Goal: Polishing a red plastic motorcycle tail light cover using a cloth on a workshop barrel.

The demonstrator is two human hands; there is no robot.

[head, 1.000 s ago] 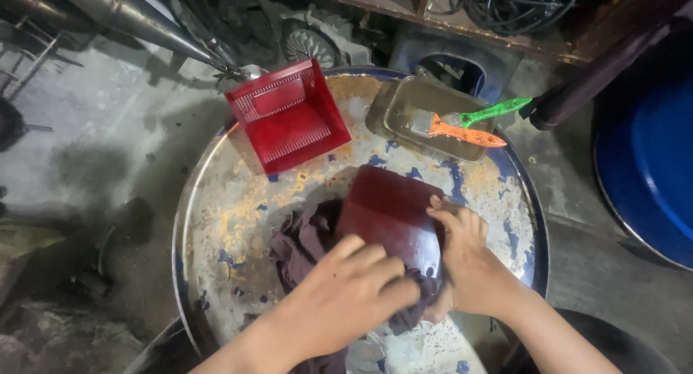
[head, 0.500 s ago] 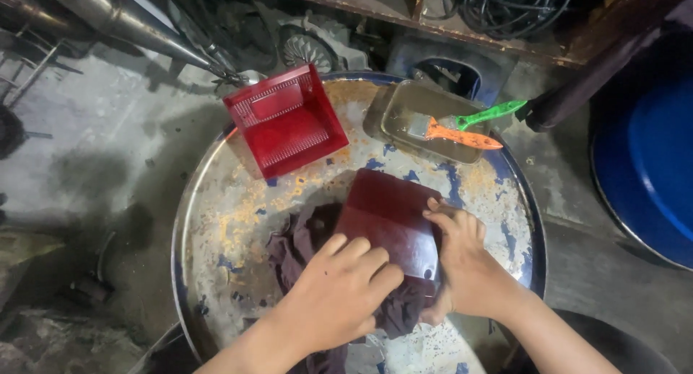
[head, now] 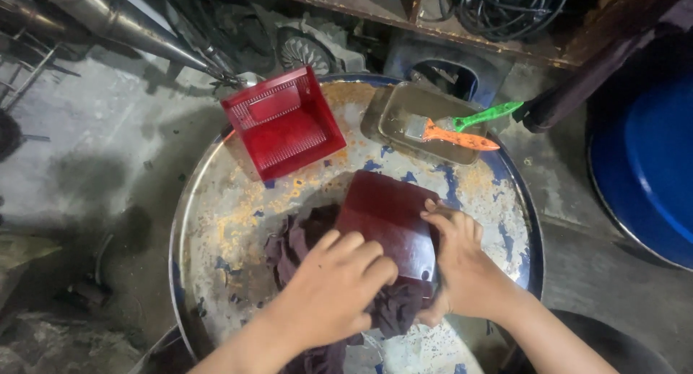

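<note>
Wiping looks to be the step in hand: the left hand [head: 332,294] presses flat, fingers spread, on a dark maroon rag [head: 303,237] against a dark red panel [head: 386,219], gripping nothing that I can make out. The right hand [head: 462,273] steadies the panel's near right edge, fingers curled onto it. Panel and rag lie at the near middle of the round, rust-stained metal table [head: 216,222]. Carrying on would call for firm downward pressure while the panel stays pinned. By count: one panel, one rag, one red slotted basket [head: 285,121] at the far left, one shallow tray [head: 404,107] at the far right, holding two brushes, orange-handled [head: 455,137] and green-handled [head: 484,116].
</note>
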